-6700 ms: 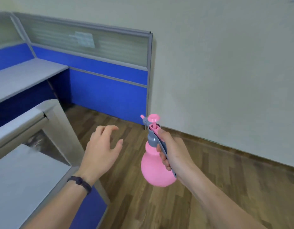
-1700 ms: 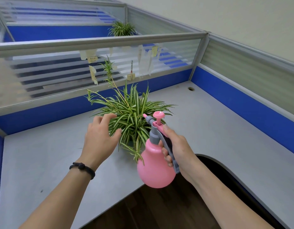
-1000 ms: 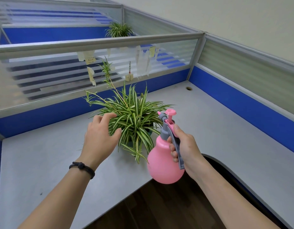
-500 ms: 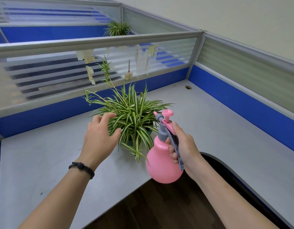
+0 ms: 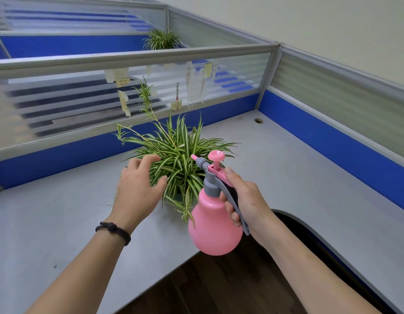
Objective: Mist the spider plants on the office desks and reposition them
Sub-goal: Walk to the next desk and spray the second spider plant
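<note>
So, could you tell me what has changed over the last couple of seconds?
The right hand shifted the pink spray bottle slightly right, then back toward the spider plant. The left hand stayed spread on the leaves, and the plant stayed where it was on the desk.

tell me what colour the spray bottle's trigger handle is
Grey trigger handle; head view.

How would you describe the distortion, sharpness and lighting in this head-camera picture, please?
Head view: wide-angle lens bends the partition rail; spider plant and spray bottle are sharp; light is soft and even, with only faint shadow on the desk.
</note>
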